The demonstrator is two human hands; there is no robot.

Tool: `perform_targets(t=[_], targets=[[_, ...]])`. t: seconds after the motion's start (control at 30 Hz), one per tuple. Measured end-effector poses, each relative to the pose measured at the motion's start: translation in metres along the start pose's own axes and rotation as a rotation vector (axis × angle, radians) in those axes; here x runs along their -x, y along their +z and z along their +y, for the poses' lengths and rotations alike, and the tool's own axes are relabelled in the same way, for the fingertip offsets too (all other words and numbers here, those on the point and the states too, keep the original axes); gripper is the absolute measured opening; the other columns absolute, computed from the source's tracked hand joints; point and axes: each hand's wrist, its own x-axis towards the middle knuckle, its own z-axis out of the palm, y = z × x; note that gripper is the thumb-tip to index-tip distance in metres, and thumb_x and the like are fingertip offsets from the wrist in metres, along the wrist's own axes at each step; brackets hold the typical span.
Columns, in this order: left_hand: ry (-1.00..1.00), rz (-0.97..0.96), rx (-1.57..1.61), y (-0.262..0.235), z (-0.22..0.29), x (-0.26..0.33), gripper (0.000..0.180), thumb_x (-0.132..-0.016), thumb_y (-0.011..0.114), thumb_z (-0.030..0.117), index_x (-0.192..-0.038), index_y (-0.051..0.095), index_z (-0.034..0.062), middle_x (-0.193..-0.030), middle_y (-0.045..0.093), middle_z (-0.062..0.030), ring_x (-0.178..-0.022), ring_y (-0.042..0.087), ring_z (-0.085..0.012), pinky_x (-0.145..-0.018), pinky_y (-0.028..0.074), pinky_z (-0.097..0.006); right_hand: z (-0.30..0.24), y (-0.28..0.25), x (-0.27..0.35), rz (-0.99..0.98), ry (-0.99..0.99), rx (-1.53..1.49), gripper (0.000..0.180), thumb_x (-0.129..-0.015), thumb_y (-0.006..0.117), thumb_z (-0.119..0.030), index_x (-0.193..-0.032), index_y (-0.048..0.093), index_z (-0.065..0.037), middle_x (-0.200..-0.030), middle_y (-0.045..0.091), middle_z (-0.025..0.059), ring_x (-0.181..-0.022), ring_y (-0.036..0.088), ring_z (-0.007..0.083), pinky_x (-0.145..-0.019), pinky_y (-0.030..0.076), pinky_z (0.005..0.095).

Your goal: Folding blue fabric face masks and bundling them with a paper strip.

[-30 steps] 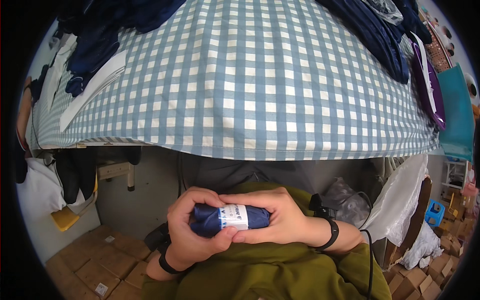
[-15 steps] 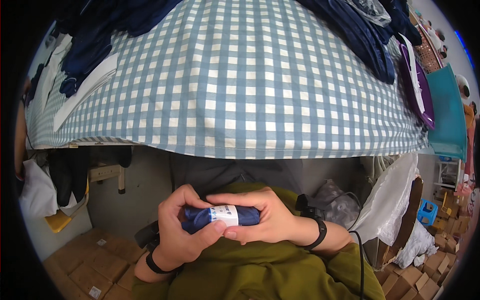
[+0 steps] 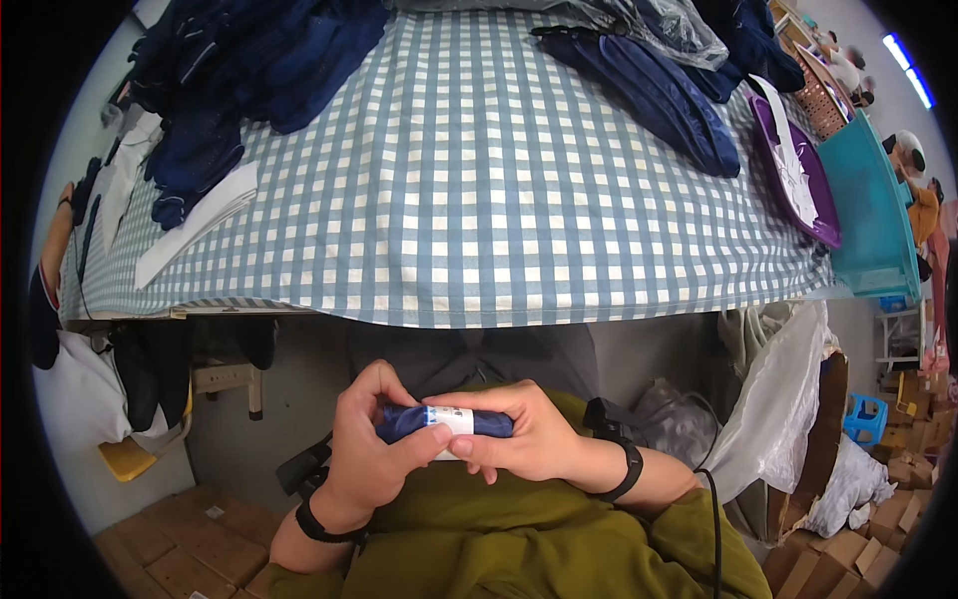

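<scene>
Both hands hold a rolled navy-blue fabric bundle (image 3: 439, 420) with a white paper band around its middle, low in the view over my olive-green lap. My left hand (image 3: 374, 454) wraps its left end, thumb across the band. My right hand (image 3: 519, 434) covers the right end from above, fingers pressing on the band. Each wrist wears a black band. The bundle sits below the near edge of the table with the blue-and-white checked cloth (image 3: 499, 200).
A heap of navy garments (image 3: 239, 80) and white paper strips (image 3: 195, 220) lie at the table's left. More navy pieces (image 3: 649, 90), a purple tray (image 3: 793, 170) and a teal bin (image 3: 873, 210) sit at the right. Cardboard boxes (image 3: 180, 544) and plastic bags (image 3: 788, 409) crowd the floor.
The view has tilted so more of the table top shows. My hands stay on the bundle, which looks rolled tighter and thinner, with my fingers closed further over the band.
</scene>
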Motion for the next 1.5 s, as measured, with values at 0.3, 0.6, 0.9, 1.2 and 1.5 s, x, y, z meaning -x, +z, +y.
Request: perform_targets(t=[0.3,0.6,0.9,1.2,1.5], targets=[[0.054,-0.09,-0.17,-0.006,0.006,-0.01,0.039,-0.071,0.085,0.017,-0.078,0.048,0.0074,-0.074,0.051,0.0017,-0.069,0.045,-0.0033,-0.058,0.037,-0.022,-0.01,0.005,0.009,0.068,-0.025,0.059,0.04,-0.094,0.069,-0.011,-0.133,0.062,-0.004,-0.087,0.07,0.005,-0.064,0.063,0.0067,-0.054,0.055,0.0224],[0.029,-0.058,-0.151,0.013,0.027,-0.004,0.038,-0.068,0.082,0.017,-0.076,0.046,0.0091,-0.071,0.05,0.0023,-0.068,0.044,-0.0029,-0.059,0.037,-0.022,-0.003,0.007,0.013,0.065,-0.13,0.046,0.042,-0.097,0.068,-0.019,-0.135,0.06,-0.005,-0.088,0.07,0.0052,-0.062,0.061,0.0063,-0.054,0.052,0.0205],[0.069,-0.166,-0.125,0.02,0.037,-0.015,0.037,-0.075,0.084,0.012,-0.081,0.049,0.0044,-0.074,0.061,-0.005,-0.067,0.057,-0.0048,-0.056,0.045,-0.021,-0.011,0.001,0.023,0.136,-0.103,-0.029,0.043,-0.098,0.066,-0.021,-0.137,0.059,-0.004,-0.084,0.069,0.004,-0.064,0.063,0.0071,-0.056,0.052,0.0216],[0.051,-0.166,-0.132,0.023,0.038,-0.021,0.035,-0.073,0.082,0.013,-0.081,0.049,0.0038,-0.075,0.061,-0.0075,-0.069,0.057,-0.0069,-0.059,0.047,-0.024,-0.013,0.002,0.024,0.15,-0.153,0.033,0.048,-0.094,0.071,-0.018,-0.137,0.058,-0.004,-0.082,0.069,0.0016,-0.06,0.061,0.005,-0.057,0.052,0.02],[0.059,-0.141,-0.213,0.02,0.031,-0.021,0.035,-0.071,0.081,0.017,-0.079,0.05,0.0041,-0.071,0.06,-0.0055,-0.067,0.055,-0.0062,-0.059,0.045,-0.023,-0.016,0.008,0.026,0.179,-0.144,0.066,0.051,-0.089,0.076,-0.016,-0.135,0.059,-0.001,-0.089,0.073,0.0037,-0.059,0.06,0.0044,-0.056,0.051,0.0196]])
